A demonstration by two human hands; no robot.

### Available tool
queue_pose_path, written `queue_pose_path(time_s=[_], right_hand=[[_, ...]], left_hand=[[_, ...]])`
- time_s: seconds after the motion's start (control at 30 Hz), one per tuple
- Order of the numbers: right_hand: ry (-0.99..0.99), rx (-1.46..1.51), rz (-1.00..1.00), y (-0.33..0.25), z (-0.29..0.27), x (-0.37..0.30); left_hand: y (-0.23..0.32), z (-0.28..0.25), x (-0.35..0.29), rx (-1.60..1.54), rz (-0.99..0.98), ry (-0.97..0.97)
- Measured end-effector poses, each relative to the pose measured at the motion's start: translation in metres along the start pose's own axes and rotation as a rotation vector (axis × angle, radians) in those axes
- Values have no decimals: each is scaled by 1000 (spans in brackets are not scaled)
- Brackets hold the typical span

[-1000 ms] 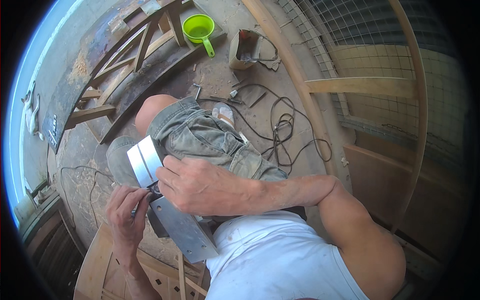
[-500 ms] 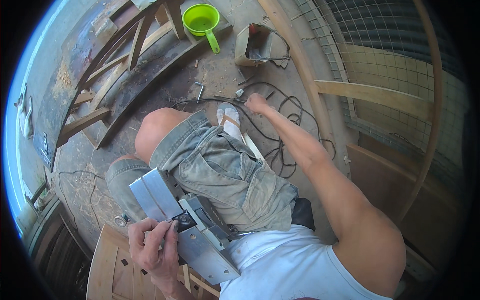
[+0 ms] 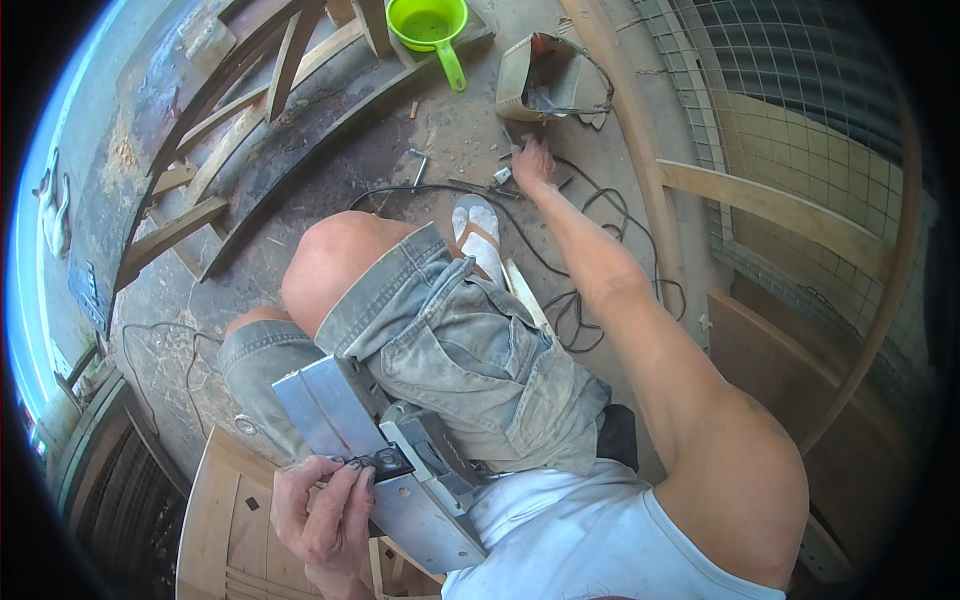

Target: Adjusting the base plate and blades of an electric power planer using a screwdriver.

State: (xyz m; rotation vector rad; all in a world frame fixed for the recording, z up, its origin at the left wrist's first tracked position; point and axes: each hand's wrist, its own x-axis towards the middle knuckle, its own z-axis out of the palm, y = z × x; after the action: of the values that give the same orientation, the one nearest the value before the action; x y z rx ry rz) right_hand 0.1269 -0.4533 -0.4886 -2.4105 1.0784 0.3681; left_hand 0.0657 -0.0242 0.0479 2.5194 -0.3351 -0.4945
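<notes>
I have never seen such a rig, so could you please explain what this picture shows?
No robot: each grip is a person's bare hand, seen from above by a fisheye head camera, which bends straight edges. The left grip appears to pinch a small dark part on a metal tool in the lap. The right grip is down near the floor by a dark cable; whether it holds anything is unclear. Farther off are a green dipper, an open container and a wooden frame.

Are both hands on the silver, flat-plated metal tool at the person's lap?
No, only the left hand is at the silver metal tool, while the right hand is stretched out near the beige, open-topped box.
</notes>
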Motion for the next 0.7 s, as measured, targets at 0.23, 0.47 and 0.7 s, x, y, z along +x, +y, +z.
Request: queue_pose_path(time_s=[0.23,0.47,0.7], right_hand=[[-155,-286,-182,51,-12,92],[-480,171,-473,-49,-58,-39],[-489,395,-199,-15,-178,-162]], left_hand=[[-2,10,16,-45,158,90],[-5,6,3,-21,158,159],[-19,12,4,-142,214,136]])
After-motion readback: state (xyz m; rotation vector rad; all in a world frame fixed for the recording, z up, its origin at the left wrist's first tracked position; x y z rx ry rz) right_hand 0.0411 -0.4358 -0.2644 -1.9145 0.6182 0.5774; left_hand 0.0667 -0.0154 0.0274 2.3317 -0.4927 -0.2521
